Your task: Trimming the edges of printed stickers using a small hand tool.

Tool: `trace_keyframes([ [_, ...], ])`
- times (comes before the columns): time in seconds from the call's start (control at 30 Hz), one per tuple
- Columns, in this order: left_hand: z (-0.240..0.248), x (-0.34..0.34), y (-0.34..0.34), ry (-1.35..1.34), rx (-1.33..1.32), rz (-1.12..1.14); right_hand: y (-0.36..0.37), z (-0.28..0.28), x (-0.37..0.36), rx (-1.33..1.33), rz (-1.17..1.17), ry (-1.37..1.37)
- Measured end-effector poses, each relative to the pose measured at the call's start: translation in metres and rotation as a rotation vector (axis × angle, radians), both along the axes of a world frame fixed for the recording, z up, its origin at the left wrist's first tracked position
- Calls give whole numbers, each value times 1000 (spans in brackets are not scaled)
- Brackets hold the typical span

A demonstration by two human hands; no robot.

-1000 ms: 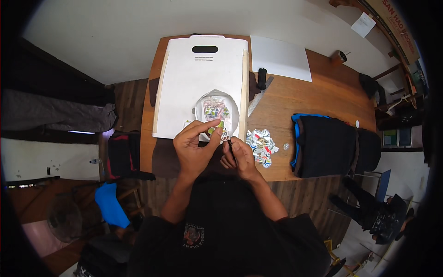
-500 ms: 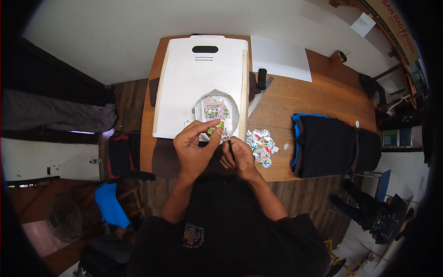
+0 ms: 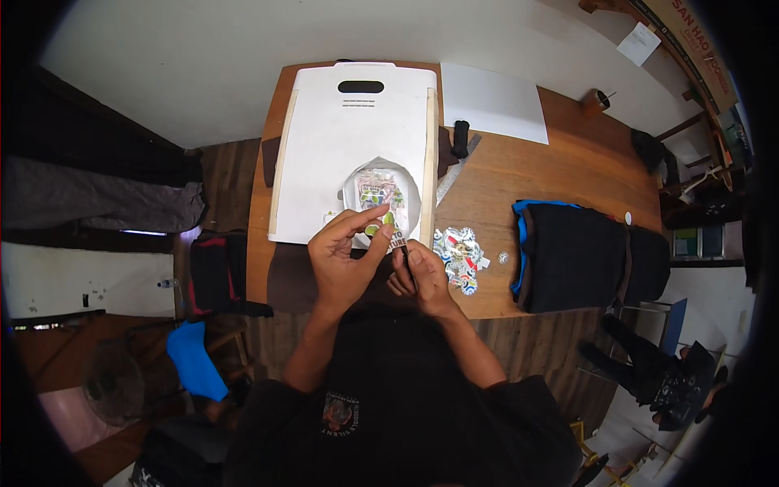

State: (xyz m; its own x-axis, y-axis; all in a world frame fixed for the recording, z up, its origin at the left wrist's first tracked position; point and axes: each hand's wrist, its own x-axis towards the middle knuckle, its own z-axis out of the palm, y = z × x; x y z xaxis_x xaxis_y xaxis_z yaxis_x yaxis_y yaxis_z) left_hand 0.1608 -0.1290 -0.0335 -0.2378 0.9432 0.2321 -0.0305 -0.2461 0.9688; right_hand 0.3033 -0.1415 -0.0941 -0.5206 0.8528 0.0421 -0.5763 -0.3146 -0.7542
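My left hand [image 3: 345, 247] is raised over the near edge of a white board, its thumb and forefinger closed on a small printed cut-out [image 3: 395, 234] with green leaf shapes and dark lettering. Close beside it, my right hand [image 3: 424, 276] is closed round a slim black-handled tool [image 3: 406, 258], whose tip is hidden by the fingers and the cut-out. Beyond both hands, a round opening in the white board [image 3: 324, 154] holds several printed paper pieces [image 3: 377, 188] with green and pink pictures.
Colourful round cut-outs [image 3: 461, 258] lie in a pile right of my hands on the wooden table [image 3: 495, 174]. Folded dark cloth [image 3: 572, 256] is stacked farther right. A metal ruler [image 3: 456, 170], a black rolled item [image 3: 461, 140] and a white sheet [image 3: 495, 101] lie behind.
The cut-out has tilted or shifted slightly between my fingers. Both hands stay in nearly the same place, and the things on the table have not moved.
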Motion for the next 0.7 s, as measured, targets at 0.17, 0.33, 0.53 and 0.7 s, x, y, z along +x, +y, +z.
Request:
trace_keyframes([
  [0.17, -1, 0, -1, -14, -12, 7, 1, 3, 1, 22, -2, -6],
  [0.33, -2, -1, 0, 60, 25, -58, 1, 2, 1, 52, -3, 88],
  [0.53, 1, 0, 0, 48, 36, -67, 1, 1, 0, 46, -6, 101],
  [0.7, 1, -1, 0, 37, -1, 2, 4, 5, 1, 35, 3, 4],
])
